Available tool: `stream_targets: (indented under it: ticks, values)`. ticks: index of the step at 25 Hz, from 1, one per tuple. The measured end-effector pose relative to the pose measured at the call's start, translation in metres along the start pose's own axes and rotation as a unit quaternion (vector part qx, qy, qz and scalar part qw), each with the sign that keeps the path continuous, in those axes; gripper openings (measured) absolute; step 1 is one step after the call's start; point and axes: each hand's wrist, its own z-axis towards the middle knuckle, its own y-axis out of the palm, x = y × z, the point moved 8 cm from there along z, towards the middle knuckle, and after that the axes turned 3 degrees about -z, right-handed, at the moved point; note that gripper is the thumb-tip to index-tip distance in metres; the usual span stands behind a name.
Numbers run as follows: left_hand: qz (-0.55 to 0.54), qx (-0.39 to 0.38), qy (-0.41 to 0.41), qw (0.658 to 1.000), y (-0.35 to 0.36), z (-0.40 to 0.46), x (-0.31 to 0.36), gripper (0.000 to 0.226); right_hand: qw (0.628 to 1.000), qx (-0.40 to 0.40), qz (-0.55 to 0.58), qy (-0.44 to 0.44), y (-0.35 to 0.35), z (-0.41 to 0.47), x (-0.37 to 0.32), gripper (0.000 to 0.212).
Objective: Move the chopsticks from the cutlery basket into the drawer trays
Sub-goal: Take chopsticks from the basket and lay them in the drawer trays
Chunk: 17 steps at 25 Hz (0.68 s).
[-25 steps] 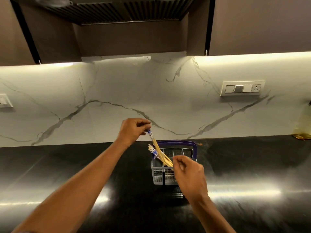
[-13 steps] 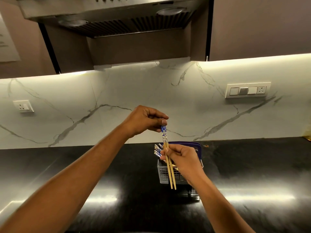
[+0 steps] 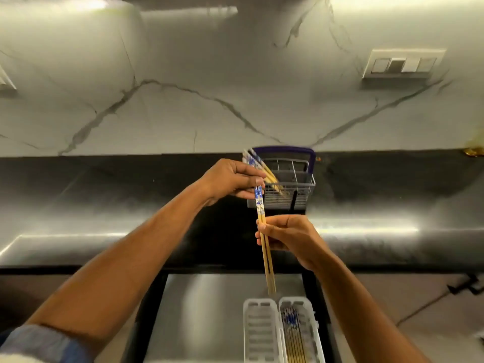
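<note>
A pair of wooden chopsticks (image 3: 267,263) with blue-and-white patterned tops hangs upright over the counter's front edge. My left hand (image 3: 230,180) pinches the patterned top and my right hand (image 3: 288,237) grips the shafts in the middle. Behind them stands the grey cutlery basket (image 3: 296,191) with a purple handle, and several more chopsticks (image 3: 271,176) lean in its left side. Below, in the open drawer (image 3: 204,310), lie two white trays: the left tray (image 3: 260,334) holds nothing, the right tray (image 3: 313,334) holds several chopsticks (image 3: 294,336).
The black glossy counter (image 3: 104,200) runs left to right under a white marble backsplash. A switch plate (image 3: 403,64) is on the wall at the right. Something golden (image 3: 474,151) sits at the counter's far right edge. The drawer's steel floor lies left of the trays.
The pair of chopsticks has come out of the basket and toward me, now over the counter edge. My view has tilted down, bringing the open drawer and trays into sight.
</note>
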Motion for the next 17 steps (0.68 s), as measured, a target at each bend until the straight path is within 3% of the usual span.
stream_targets:
  ticks: [7,13,17]
  values:
    - [-0.050,-0.086,-0.095,0.990,0.035,-0.021,-0.138,0.022,0.987,0.081,-0.010,0.141,0.031,-0.041,0.127,0.016]
    - [-0.062,-0.095,-0.177,0.978,0.060,-0.057,-0.241,0.032,0.963,0.113,0.024,0.242,0.052,-0.076,0.219,0.008]
    - [-0.114,-0.038,-0.247,0.962,0.047,-0.091,-0.295,0.026,0.939,0.154,0.022,0.306,0.060,-0.083,0.278,0.012]
